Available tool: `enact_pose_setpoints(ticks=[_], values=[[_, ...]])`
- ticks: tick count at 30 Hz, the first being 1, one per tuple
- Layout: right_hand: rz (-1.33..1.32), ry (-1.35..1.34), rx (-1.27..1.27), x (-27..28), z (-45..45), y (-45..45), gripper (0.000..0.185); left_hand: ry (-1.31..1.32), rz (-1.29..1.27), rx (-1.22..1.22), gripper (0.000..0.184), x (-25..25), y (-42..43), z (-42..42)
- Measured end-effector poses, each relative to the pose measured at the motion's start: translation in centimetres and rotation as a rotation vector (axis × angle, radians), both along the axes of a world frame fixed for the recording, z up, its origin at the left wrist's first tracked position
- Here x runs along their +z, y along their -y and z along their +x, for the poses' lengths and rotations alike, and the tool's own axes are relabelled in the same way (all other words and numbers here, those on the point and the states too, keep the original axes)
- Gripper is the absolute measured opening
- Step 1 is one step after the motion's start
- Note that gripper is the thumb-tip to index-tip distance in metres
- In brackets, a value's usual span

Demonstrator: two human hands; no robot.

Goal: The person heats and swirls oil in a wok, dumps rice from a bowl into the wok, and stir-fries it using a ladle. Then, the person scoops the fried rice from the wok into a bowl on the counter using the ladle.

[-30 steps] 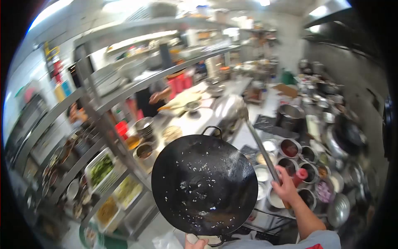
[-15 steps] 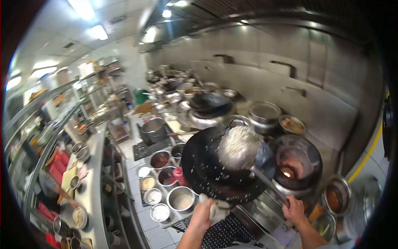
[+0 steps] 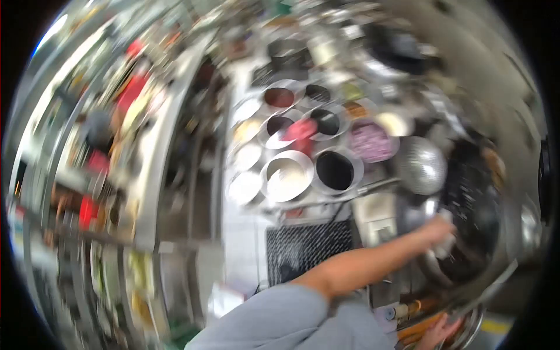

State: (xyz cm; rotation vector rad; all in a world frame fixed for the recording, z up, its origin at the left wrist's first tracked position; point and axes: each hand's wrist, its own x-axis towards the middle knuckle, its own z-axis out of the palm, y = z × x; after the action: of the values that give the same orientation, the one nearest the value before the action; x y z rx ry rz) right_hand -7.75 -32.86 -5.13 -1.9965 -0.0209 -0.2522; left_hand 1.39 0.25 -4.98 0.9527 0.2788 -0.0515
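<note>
My left hand (image 3: 437, 231) is closed round a pale folded cloth (image 3: 446, 245) at the near rim of a dark wok (image 3: 475, 216). The wok sits at the right of the head view with white bits scattered inside it. Low at the right edge, my right hand (image 3: 441, 331) is blurred beside a round metal container (image 3: 473, 331) and something orange. Its fingers are smeared, so whether it holds anything is unclear. A perforated metal skimmer (image 3: 424, 166) lies left of the wok, its handle pointing left.
Several metal pots stand left of the wok, including one with white contents (image 3: 287, 178), one with dark liquid (image 3: 335, 170) and one with purple pieces (image 3: 373, 141). A red bottle (image 3: 302, 133) stands among them. A black perforated mat (image 3: 306, 248) lies below. A long counter (image 3: 166, 157) runs along the left.
My view has swung left and down, so the wok now appears farther right. The ladle heaped with white food, earlier over the wok in my right hand, no longer shows there. My right hand is lower.
</note>
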Motion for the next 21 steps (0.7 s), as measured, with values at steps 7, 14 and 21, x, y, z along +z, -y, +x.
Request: enact_pose_setpoints(ticks=[7,14,21], values=[[-0.002,-0.034,0.116,11.6,2.9,-11.8,0.015,-0.340,0.055,0.063,0.064,2.2,5.2,3.1],[0.011,-0.148,0.177,9.6,6.3,-11.1,0.031,-0.141,-0.140,0.185,0.077,1.7,0.4,-4.1],[0.142,-0.329,0.265,11.7,2.4,-18.6,0.016,-0.020,-0.302,0.210,0.081,-0.3,-4.7,-14.3]])
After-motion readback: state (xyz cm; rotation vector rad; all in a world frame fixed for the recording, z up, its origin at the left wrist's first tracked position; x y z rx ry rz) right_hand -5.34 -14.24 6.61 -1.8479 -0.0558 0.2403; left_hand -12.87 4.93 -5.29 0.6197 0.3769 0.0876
